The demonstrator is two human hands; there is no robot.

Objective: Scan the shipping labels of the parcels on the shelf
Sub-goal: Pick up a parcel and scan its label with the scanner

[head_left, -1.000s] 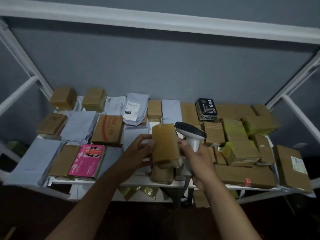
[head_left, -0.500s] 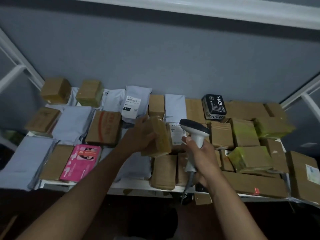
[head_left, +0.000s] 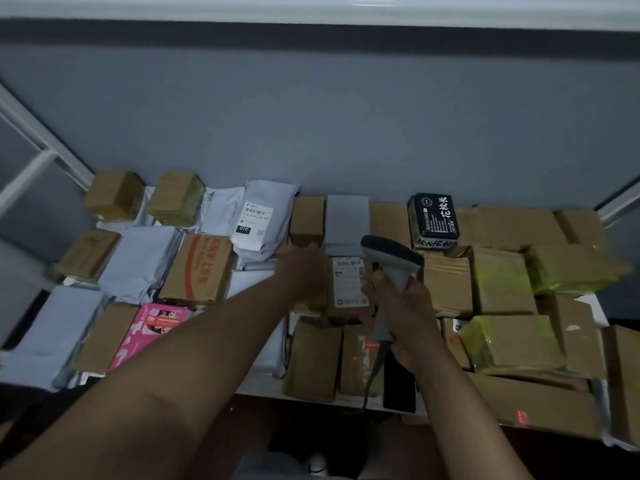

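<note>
Many parcels cover a white shelf [head_left: 262, 383]. My left hand [head_left: 303, 271] reaches to the middle of the shelf and lies over a small brown parcel [head_left: 311, 305], fingers curled over its far edge; most of that parcel is hidden under the hand. Right beside it lies a brown parcel with a white shipping label [head_left: 348, 282] facing up. My right hand [head_left: 405, 313] grips the handle of a grey barcode scanner [head_left: 391, 252], whose head hangs just right of that label. Its cable drops past the shelf's front edge.
Brown boxes and grey mailers fill the shelf; one labelled grey mailer [head_left: 258, 220] is at the back. A black pack [head_left: 433, 218] stands behind the scanner, a pink box [head_left: 152, 327] front left, yellow-green wrapped parcels [head_left: 512, 341] right. White frame bars [head_left: 41, 157] flank the shelf.
My left hand carried the brown parcel from in front of the scanner away and down onto the shelf's middle. This uncovered the labelled parcel. The scanner stayed about where it was.
</note>
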